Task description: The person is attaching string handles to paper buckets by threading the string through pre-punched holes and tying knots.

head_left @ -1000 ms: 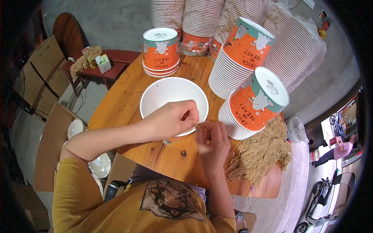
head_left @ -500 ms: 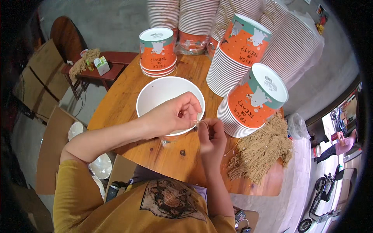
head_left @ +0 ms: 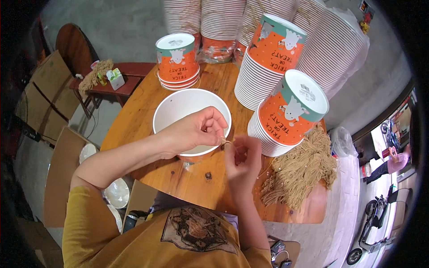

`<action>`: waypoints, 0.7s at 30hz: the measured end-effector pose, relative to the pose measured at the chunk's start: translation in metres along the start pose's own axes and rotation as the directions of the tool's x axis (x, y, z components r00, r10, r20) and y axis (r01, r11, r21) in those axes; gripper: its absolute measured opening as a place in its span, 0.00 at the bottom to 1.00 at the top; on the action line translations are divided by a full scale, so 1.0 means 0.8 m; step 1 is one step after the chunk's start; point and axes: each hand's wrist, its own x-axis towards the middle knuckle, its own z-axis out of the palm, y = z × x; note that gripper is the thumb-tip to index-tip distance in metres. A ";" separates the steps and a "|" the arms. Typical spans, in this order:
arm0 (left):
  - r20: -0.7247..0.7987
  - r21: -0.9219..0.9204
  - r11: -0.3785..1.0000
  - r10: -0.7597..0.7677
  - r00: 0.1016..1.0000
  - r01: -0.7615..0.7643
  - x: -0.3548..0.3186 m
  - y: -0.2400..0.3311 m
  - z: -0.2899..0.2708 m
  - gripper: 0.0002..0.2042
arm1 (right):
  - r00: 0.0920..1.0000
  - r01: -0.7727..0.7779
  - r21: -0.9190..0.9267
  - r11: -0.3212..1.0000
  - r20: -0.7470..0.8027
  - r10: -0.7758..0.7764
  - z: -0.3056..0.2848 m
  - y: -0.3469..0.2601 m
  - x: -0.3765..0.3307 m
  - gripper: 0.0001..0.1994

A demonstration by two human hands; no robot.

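A white-lined paper bucket (head_left: 172, 111) with an orange outside stands upright on the table before me. Over its near right rim, my left hand (head_left: 196, 131) pinches a short piece of thin tan cord (head_left: 226, 141) between thumb and fingertips. Close against it, my right hand (head_left: 242, 158) is closed with curled fingers, slightly smeared by motion, at the cord's other end. How the cord passes between the fingers is partly hidden. To the right of my hands lies a thick bundle of tan cords (head_left: 297, 172).
Upside-down orange and green bucket stacks (head_left: 286, 111) stand at right, with a shorter stack (head_left: 178, 62) at the far left. Tall wrapped stacks (head_left: 223, 22) line the back of the wooden table (head_left: 178, 176). An open carton (head_left: 62, 174) holding buckets sits at left; another person (head_left: 395, 163) is far right.
My right hand has shifted slightly and its fingers are blurred, with a bit more cord showing between the hands. The whole view has tilted a little. My left hand keeps its pinch.
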 end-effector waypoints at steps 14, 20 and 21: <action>-0.015 -0.031 0.999 -0.026 1.000 0.026 -0.002 -0.001 0.002 0.13 | 0.962 0.270 -0.220 0.937 0.033 -0.269 0.000 -0.001 0.005 0.11; -0.024 -0.009 1.000 0.002 1.000 -0.002 -0.002 -0.003 0.002 0.13 | 0.984 0.178 -0.160 0.971 0.044 -0.173 -0.003 -0.005 0.004 0.11; -0.019 -0.015 1.000 0.016 1.000 -0.016 -0.002 -0.004 0.003 0.13 | 0.974 0.225 -0.184 0.957 0.038 -0.222 -0.004 -0.005 0.005 0.11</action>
